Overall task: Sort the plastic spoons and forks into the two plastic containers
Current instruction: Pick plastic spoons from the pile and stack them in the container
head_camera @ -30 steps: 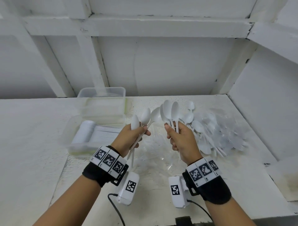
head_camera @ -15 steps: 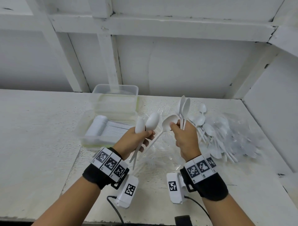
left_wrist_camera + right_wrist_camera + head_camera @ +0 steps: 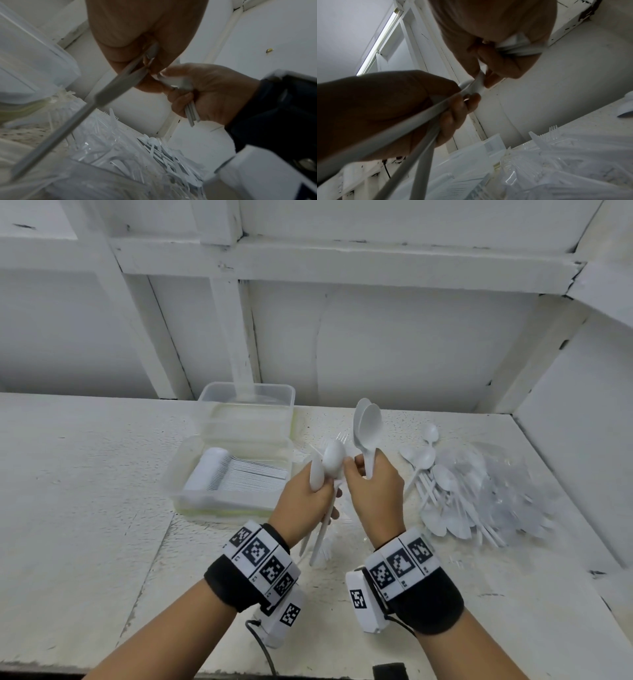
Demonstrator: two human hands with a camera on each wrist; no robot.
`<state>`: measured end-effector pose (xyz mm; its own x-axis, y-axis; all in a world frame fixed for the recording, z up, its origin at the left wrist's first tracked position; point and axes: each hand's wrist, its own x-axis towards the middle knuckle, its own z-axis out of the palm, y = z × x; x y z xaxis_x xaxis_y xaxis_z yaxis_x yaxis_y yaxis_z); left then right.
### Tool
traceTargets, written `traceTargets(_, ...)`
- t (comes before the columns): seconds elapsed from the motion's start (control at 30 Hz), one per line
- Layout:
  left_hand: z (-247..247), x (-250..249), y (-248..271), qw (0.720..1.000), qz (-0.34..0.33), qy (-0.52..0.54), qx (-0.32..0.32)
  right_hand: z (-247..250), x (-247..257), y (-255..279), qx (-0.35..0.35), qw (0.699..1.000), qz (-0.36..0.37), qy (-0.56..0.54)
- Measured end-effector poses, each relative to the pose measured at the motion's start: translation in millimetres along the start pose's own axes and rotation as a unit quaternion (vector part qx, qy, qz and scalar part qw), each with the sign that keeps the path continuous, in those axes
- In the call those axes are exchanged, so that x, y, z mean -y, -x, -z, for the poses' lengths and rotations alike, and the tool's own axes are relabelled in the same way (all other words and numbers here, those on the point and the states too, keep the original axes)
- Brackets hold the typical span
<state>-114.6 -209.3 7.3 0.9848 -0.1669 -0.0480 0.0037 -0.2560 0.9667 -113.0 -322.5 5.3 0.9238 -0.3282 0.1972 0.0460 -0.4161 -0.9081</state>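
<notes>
The left hand [image 3: 305,501] is curled round a small bunch of spoons [image 3: 325,467], bowls up and handles trailing down past the wrist, and the right hand [image 3: 373,494] is clamped on a pair of its own [image 3: 368,429], bowls standing tall. The two hands touch above the desk [image 3: 85,491], the right fingertips [image 3: 488,79] pinching at a bowl in the left bunch; I'd say one bundle is being passed into the other. To do it well, I'd line the bowls up facing the same way so they nest, keep the handles parallel, and not loosen the left grip until the right has a firm hold, since these light things slip and fan out easily. The near container [image 3: 233,481], left of the hands, already holds a tidy nested row of cutlery; the second container [image 3: 246,402] sits just behind it, and I can't tell what's in it. A loose pile [image 3: 455,498] waits on the right, on crinkled clear wrapping [image 3: 513,474], and some forks [image 3: 553,128] lie between the hands and the containers.
</notes>
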Motion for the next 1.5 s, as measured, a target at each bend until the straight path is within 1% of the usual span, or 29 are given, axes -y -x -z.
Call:
traceTargets(0.13,2,4,-2,0.998,-0.023,-0.059,-0.018,0,3,3,0.035,0.999,-0.008,-0.006)
traceTargets(0.27,5,5,-1,0.986,-0.076,-0.149,0.019,3,1,-1,0.058,0.997,-0.047,-0.037)
traceTargets(0.4,10,10,-4,0.96,-0.122,-0.247,0.04,8,2,-3,0.076,0.994,-0.067,-0.032)
traceTargets(0.47,10,11,-6,0.953,-0.136,-0.268,0.045,10,2,-3,0.073,0.995,-0.07,-0.014)
traceTargets(0.5,10,12,-6,0.953,-0.139,-0.265,0.05,10,1,-4,0.073,0.995,-0.073,-0.01)
traceTargets(0.57,10,10,-6,0.959,-0.133,-0.241,0.071,9,-1,-6,0.065,0.995,-0.08,-0.008)
traceTargets(0.63,10,8,-5,0.965,-0.117,-0.214,0.097,9,-5,-6,0.042,0.996,-0.079,-0.005)
traceTargets(0.7,9,6,-4,0.973,-0.11,-0.178,0.096,10,-8,-7,0.006,0.997,-0.07,-0.015)
traceTargets(0.73,9,5,-4,0.982,-0.104,-0.138,0.079,11,-9,-8,-0.012,0.997,-0.069,-0.03)
traceTargets(0.8,11,1,-7,0.998,-0.062,-0.009,0.032,17,-10,-12,-0.049,0.994,-0.074,-0.062)
traceTargets(0.87,17,-3,-10,0.994,0.001,0.108,-0.02,24,-12,-17,-0.068,0.992,-0.074,-0.072)
traceTargets(0.9,20,-6,-12,0.99,0.025,0.126,-0.049,27,-13,-19,-0.07,0.993,-0.068,-0.07)
traceTargets(0.93,24,-6,-15,0.99,0.041,0.116,-0.069,29,-12,-21,-0.068,0.994,-0.06,-0.065)
traceTargets(0.97,28,-7,-17,0.992,0.053,0.092,-0.075,31,-11,-21,-0.064,0.995,-0.051,-0.06)
traceTargets(1.03,32,-8,-22,0.993,0.088,0.063,-0.049,32,-7,-18,-0.048,0.997,-0.033,-0.056)
traceTargets(1.1,32,-10,-23,0.985,0.142,0.098,-0.017,30,-2,-13,-0.024,0.998,-0.015,-0.056)
traceTargets(1.17,27,-12,-22,0.978,0.164,0.129,-0.011,25,2,-6,0.003,0.999,0.001,-0.05)
traceTargets(1.2,24,-11,-21,0.978,0.159,0.135,-0.008,22,3,-4,0.015,0.999,0.008,-0.044)
traceTargets(1.27,18,-10,-18,0.981,0.126,0.145,0.011,16,5,1,0.031,0.998,0.023,-0.039)
traceTargets(1.37,10,-13,-13,0.977,0.099,0.184,0.045,8,5,5,0.031,0.998,0.029,-0.04)
traceTargets(1.5,5,-16,-8,0.946,0.112,0.288,0.099,3,2,5,-0.002,0.999,0.023,-0.029)
